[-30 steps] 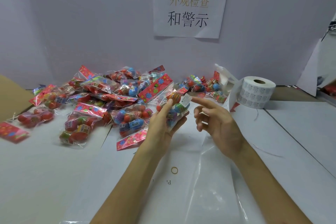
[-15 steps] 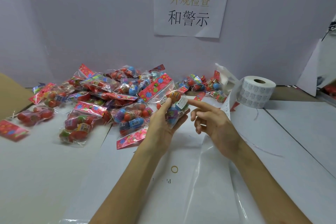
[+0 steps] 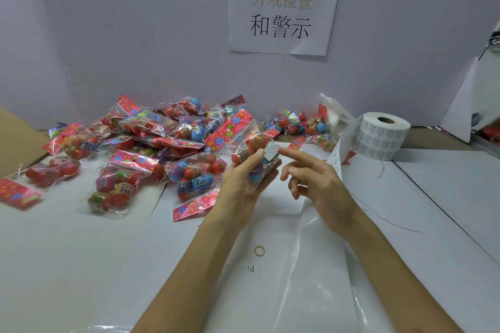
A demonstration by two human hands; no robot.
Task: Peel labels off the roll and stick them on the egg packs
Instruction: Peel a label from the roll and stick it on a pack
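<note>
Across the white table [image 3: 67, 265], a heap of egg packs [image 3: 151, 149] spreads from nine to twelve o'clock of the hands. A clear plastic sheet [image 3: 319, 292] lies at six o'clock, under the forearms. On the wall at twelve o'clock hangs a paper sign [image 3: 281, 8]. The label roll [image 3: 381, 135] stands on end at two o'clock, its strip trailing toward the right hand [image 3: 322, 186]. The left hand [image 3: 240, 186] grips one egg pack [image 3: 251, 149] above the table, thumb on its front, fingers curled behind. The right hand's straight forefinger reaches the edge of a white label [image 3: 270, 151] on that pack. Its other fingers curl loosely, holding nothing.
</note>
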